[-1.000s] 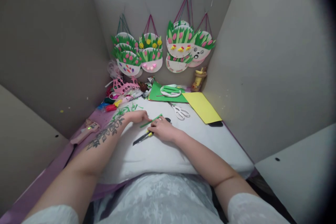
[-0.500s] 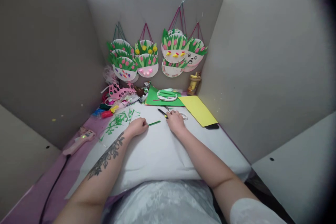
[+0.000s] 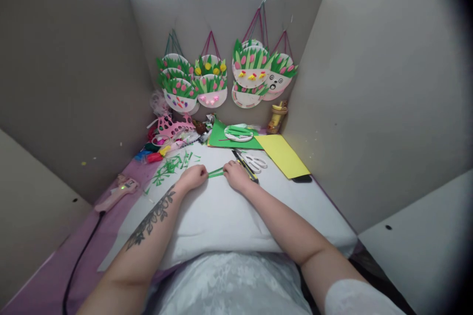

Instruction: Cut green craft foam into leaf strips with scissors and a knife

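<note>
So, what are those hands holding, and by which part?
Narrow green paper: the left hand has its left end, the right hand its right end. I can't tell whether it's one strip or two.

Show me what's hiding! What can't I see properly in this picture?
All in the head view:
Green paper between the hands: ends covered by the left hand and right hand; too small to tell whether it's one strip or two.
Black object: mostly covered by the yellow paper.
Glue gun: its cord is cut off by the bottom edge.
</note>
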`<action>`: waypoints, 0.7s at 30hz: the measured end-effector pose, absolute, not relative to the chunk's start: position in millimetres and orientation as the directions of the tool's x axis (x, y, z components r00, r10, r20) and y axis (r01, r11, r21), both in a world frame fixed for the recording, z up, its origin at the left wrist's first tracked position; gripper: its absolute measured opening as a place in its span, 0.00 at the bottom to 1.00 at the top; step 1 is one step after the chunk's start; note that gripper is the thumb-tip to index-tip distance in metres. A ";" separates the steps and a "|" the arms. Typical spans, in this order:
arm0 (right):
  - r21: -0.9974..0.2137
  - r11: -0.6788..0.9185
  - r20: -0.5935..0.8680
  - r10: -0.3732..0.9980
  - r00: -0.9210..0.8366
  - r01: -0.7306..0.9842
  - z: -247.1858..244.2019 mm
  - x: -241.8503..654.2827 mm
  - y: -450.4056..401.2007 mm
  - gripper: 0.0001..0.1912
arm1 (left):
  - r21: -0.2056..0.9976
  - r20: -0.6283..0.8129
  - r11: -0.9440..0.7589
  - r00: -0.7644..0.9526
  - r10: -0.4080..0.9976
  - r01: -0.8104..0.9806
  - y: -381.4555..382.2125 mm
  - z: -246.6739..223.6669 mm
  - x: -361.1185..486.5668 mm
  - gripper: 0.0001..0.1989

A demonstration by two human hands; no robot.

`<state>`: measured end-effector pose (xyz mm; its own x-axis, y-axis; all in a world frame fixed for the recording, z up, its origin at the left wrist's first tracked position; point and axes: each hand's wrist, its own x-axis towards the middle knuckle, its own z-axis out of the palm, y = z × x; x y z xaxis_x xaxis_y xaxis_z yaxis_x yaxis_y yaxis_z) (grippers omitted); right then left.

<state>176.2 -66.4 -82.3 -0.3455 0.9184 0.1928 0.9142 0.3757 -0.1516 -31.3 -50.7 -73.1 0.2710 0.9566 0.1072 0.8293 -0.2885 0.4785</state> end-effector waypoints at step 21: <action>-0.970 0.184 0.135 0.950 -0.282 0.157 -89.9 165.0 -78.6 0.07 | 0.946 0.197 -0.205 0.056 0.979 0.251 -70.8 -80.6 6.4 0.16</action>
<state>165.0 -78.6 -89.9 -0.2824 0.9498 0.1345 0.1569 0.1841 -0.9703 6.4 -70.8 -80.6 0.0558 0.9788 0.1969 0.2505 -0.2046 0.9462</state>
